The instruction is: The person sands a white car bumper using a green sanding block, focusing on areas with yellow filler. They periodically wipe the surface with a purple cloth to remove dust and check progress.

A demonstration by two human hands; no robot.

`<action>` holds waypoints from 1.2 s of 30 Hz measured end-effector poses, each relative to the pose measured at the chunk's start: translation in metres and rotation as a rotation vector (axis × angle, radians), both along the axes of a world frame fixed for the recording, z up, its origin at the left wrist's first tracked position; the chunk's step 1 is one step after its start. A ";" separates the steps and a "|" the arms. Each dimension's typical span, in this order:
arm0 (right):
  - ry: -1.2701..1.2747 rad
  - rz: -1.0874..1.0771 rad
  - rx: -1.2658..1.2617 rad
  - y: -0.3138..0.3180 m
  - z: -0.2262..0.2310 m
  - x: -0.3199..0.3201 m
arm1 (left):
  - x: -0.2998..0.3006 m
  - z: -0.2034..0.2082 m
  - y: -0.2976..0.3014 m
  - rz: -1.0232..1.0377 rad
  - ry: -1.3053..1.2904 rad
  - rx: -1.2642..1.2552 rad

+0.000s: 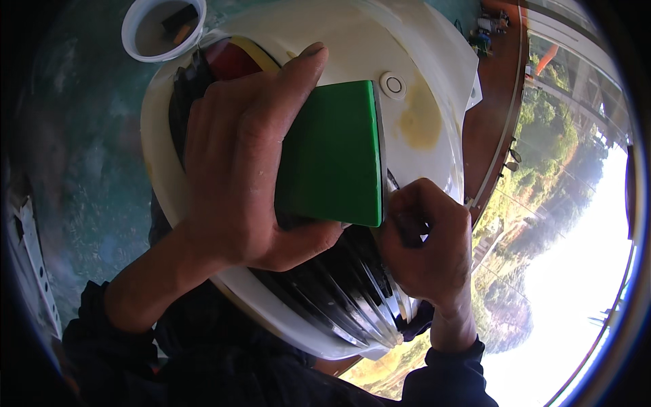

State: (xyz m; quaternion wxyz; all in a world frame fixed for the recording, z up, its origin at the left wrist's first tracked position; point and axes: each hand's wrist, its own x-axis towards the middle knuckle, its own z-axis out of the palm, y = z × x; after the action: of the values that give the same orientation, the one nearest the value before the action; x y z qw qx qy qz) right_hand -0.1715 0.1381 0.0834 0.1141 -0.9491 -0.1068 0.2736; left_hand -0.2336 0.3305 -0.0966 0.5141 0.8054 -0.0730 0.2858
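My left hand (234,159) is wrapped round a flat green block (332,152) with a dark right edge, its thumb and fingers spread along the sides. The block is held above a white car bumper (325,34). Close to the block's lower right corner, my right hand (430,237) has its fingers curled together in a pinch. Whether something thin sits between those fingertips is hidden. Below the hands runs the bumper's black slatted grille (339,292). A yellowish patch (419,121) marks the white surface beside a small round cap (392,85).
A white bucket (129,30) at the upper left holds liquid with a black piece and an orange-brown piece in it. A pale perforated strip (37,264) lies at the far left on the green floor (81,163). Assorted items (489,26) stand at the upper right, by an opening to bright greenery.
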 end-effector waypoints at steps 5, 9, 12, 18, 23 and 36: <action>-0.006 -0.036 -0.042 -0.002 0.006 -0.008 | 0.001 -0.002 -0.002 -0.005 -0.005 -0.032; 0.014 -0.027 -0.015 0.002 0.001 0.000 | -0.001 0.002 -0.001 -0.007 0.018 -0.006; -0.011 -0.023 -0.002 -0.003 0.001 -0.006 | -0.001 -0.001 0.000 0.003 0.005 -0.027; 0.029 -0.069 -0.001 0.002 0.003 -0.003 | -0.001 0.004 0.000 -0.022 0.043 -0.033; -0.043 0.028 0.022 -0.007 0.000 -0.007 | -0.002 0.005 -0.001 -0.017 0.069 -0.071; 0.010 0.071 0.062 0.024 -0.009 0.017 | 0.003 -0.002 -0.011 0.114 0.161 -0.535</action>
State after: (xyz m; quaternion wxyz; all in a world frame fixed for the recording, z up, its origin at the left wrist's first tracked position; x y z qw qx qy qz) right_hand -0.1548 0.1618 0.0746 0.1343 -0.9393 -0.1482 0.2789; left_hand -0.2307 0.3192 -0.0986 0.6957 0.6640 0.0917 0.2584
